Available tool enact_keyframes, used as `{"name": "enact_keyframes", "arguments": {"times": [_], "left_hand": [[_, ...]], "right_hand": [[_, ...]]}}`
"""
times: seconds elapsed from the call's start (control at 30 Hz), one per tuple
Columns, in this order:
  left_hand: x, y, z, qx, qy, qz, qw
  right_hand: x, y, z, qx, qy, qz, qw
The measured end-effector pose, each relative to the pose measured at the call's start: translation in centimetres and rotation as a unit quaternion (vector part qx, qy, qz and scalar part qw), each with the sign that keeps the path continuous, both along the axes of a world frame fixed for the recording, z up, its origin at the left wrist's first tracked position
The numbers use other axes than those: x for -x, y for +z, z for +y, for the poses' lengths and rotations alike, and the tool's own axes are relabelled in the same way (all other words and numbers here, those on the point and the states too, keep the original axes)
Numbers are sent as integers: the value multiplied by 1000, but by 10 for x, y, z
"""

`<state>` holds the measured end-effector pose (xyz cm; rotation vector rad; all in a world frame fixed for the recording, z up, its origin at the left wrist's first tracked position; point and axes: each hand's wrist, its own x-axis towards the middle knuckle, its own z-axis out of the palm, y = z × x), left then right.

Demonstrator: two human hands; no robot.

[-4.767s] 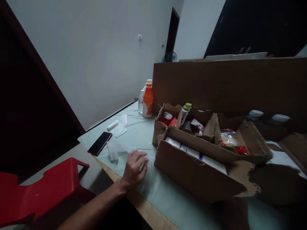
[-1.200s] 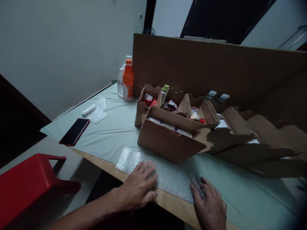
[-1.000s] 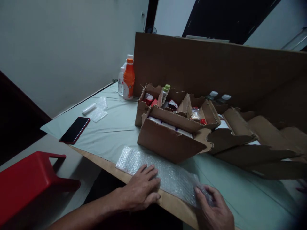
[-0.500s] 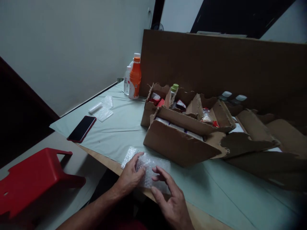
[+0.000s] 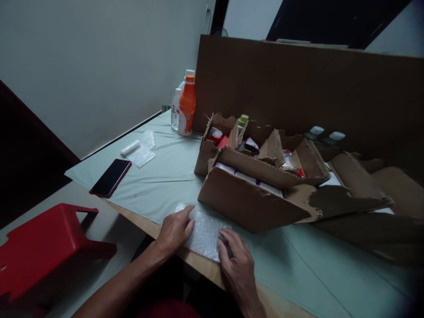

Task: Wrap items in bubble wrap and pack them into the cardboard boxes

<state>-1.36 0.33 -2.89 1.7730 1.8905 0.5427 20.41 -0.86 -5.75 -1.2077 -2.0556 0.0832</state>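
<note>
A sheet of bubble wrap [image 5: 205,233] lies flat at the table's front edge, below the cardboard boxes. My left hand [image 5: 174,233] rests on its left part, fingers apart and pointing toward the boxes. On the right side of the sheet, my right hand [image 5: 236,260] touches the edge with fingers curved and thumb apart from them. Neither hand appears to grip anything. Part of the sheet is hidden under both hands.
Cardboard boxes [image 5: 251,203] with dividers hold small packages, right of centre. An orange bottle [image 5: 187,108] stands behind, by a tall cardboard panel [image 5: 298,84]. A phone [image 5: 111,177] and more bubble wrap pieces [image 5: 141,154] lie left. A red stool [image 5: 49,243] is at lower left.
My right hand has come down from above the bubble wrap onto its right edge. My left hand has shifted slightly left, and the sheet now lies flatter.
</note>
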Motion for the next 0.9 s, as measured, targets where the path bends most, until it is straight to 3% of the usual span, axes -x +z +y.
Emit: {"name": "enact_keyframes", "arguments": {"times": [0.2, 0.4, 0.5, 0.6, 0.67, 0.73, 0.8, 0.9], "left_hand": [[-2, 2, 2, 7, -11, 42, 999], [-2, -5, 4, -17, -15, 65, 998], [0, -7, 2, -71, -4, 82, 994], [-2, -5, -7, -179, 12, 87, 980], [-8, -4, -15, -244, -22, 80, 966], [-16, -6, -24, -267, -98, 88, 955], [-24, -12, -29, -248, -162, 115, 948], [-29, -22, -29, -197, -183, 144, 952]], "right_hand": [[-1, -16, 3, -13, -10, -13, 1000], [-1, -17, 1, -17, -6, -12, 1000], [0, -16, 0, -27, -2, -22, 999], [2, -15, 0, -36, -2, -39, 999], [3, -14, 0, -38, -6, -52, 998], [4, -14, 0, -41, -8, -61, 997], [4, -14, 0, -46, -8, -65, 997], [3, -13, -1, -46, -3, -68, 997]]}}
